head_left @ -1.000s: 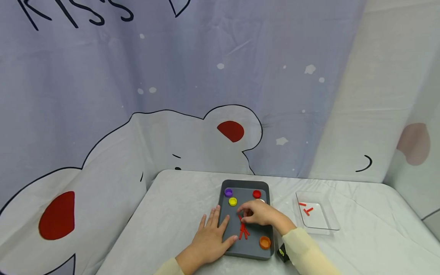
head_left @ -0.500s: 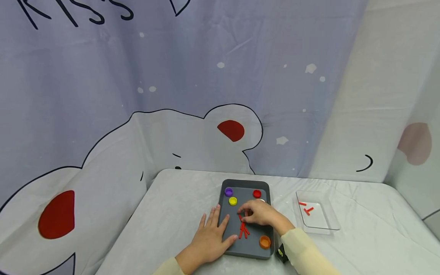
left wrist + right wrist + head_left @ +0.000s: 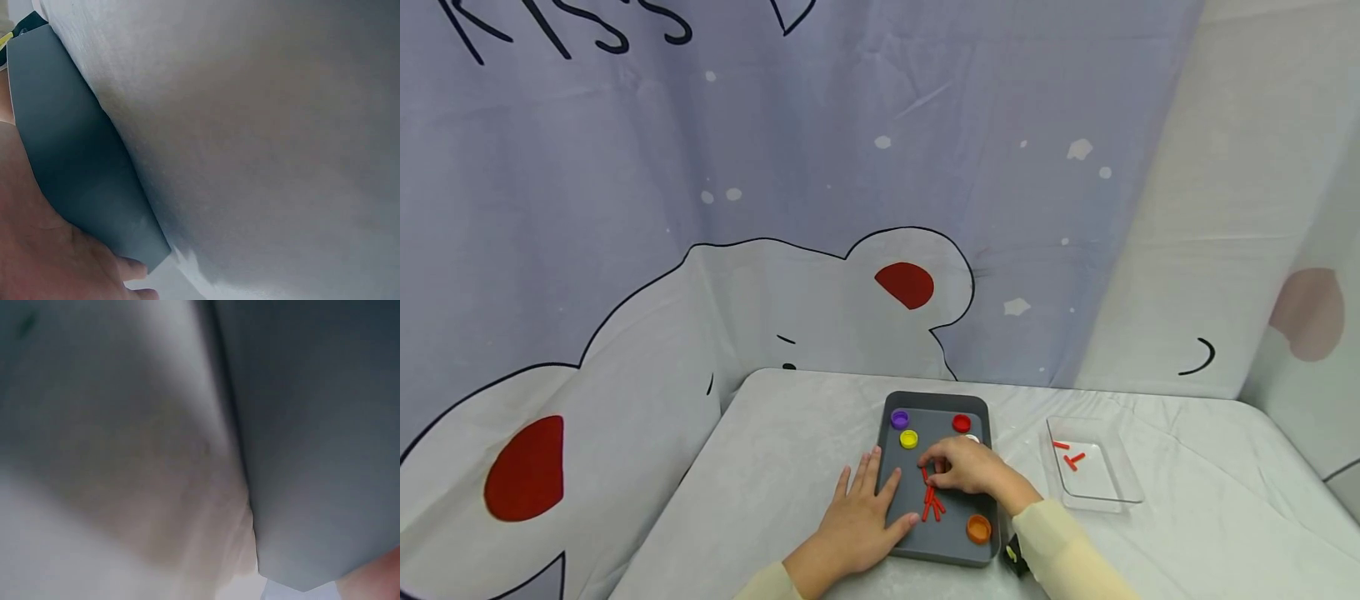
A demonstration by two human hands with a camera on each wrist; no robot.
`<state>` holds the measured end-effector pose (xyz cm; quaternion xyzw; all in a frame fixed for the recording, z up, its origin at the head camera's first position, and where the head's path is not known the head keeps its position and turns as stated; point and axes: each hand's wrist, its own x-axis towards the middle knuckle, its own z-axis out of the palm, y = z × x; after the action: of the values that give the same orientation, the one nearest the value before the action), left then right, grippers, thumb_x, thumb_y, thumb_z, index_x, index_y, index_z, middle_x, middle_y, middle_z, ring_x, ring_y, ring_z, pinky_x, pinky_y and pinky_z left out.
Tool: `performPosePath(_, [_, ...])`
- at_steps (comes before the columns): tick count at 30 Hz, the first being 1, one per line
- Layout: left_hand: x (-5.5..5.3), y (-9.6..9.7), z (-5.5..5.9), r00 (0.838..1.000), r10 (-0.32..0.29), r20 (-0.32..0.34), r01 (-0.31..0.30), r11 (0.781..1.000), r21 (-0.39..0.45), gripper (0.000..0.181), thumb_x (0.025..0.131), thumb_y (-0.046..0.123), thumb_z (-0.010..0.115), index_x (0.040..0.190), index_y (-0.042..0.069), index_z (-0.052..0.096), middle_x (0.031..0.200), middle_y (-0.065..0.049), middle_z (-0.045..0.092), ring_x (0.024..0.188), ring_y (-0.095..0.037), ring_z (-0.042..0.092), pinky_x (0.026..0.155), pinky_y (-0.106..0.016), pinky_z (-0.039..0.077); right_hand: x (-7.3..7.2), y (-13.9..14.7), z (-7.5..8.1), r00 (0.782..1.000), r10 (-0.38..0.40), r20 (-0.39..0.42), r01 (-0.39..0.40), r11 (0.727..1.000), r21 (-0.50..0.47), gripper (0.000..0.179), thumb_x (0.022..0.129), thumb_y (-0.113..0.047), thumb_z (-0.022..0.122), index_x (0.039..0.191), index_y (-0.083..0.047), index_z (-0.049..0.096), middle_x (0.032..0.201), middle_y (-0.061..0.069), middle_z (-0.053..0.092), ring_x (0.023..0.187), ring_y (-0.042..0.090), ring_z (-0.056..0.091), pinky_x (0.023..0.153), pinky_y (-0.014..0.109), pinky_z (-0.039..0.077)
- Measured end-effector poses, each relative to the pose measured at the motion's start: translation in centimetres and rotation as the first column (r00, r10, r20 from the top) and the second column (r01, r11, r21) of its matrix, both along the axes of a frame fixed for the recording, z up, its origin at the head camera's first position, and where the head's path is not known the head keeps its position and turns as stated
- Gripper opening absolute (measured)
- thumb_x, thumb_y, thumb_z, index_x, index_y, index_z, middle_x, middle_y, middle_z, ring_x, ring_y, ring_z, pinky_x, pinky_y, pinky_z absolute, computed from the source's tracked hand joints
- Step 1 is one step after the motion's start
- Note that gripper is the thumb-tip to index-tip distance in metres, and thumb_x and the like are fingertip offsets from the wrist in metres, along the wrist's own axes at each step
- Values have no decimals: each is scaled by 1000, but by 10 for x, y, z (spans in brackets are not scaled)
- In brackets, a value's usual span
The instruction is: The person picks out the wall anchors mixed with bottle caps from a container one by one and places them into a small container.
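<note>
Red sticks point(image 3: 929, 493) lie on our tray point(image 3: 917, 546), nearly as a second ago, so we think work goes on. Our right hand point(image 3: 966, 465) bends over the top stick point(image 3: 924, 474); we cannot tell if it pinches. Our left hand point(image 3: 857, 525), spread flat, touches the tray.

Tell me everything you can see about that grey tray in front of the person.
The grey tray is shallow, matte and rectangular, with rounded corners and raised sides; metal or plastic, I can't tell. It lies flat on the white-covered table, long sides running away from the person. It holds a purple cap, yellow cap, red cap, orange cap and some red sticks. The left hand rests on its left edge; the right hand is over it, contact unclear.
</note>
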<state>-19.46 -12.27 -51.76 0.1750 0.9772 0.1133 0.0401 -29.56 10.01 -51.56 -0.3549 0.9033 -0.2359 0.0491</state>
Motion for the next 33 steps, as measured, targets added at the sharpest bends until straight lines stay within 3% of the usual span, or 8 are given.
performPosePath(18, [0,0,-1,1000,2,3,-2,1000,-9,81,99,72,31,156,15,42,169,-19,9,155,-37,12,120,-63,13,3,-2,1,997,17,-70,-17,1000,-1,19,86,-18,79,103,-9,75,73,-10,58,64,0,49,62,21,46])
performPosePath(33, [1,1,2,1000,12,6,-12,1000,-3,81,99,71,33,155,14,44,168,-19,12,155,-37,14,119,-63,13,4,15,19,999,40,-24,-44,980,-192,22,87,-7,74,108,-2,74,73,-13,60,62,-1,51,60,21,48])
